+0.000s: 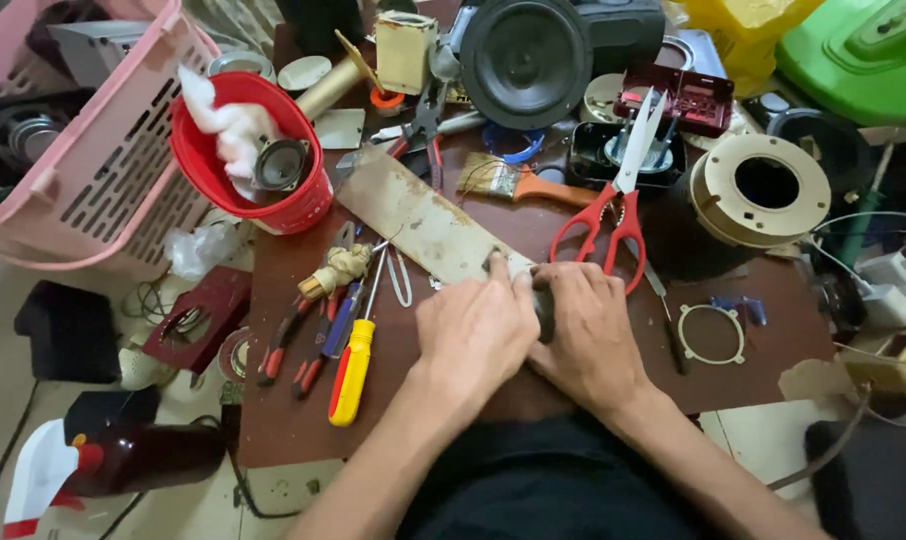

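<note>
Both hands meet at the middle of a brown worktable (303,400). My left hand (476,330) and my right hand (591,335) close together around a small dark object (544,310) that is mostly hidden between them. The fingertips press at the near end of a long, worn grey-beige flat strip (413,212), which lies diagonally toward the back left. What the dark object is cannot be made out.
Red-handled scissors (613,205) lie just behind my right hand. A yellow-and-red screwdriver (353,365) and pliers (318,300) lie left. A red bucket (258,160), pink basket (93,150), paintbrush (518,182), black speaker (525,60), beige spool (761,188) and thin ring (711,334) crowd the table.
</note>
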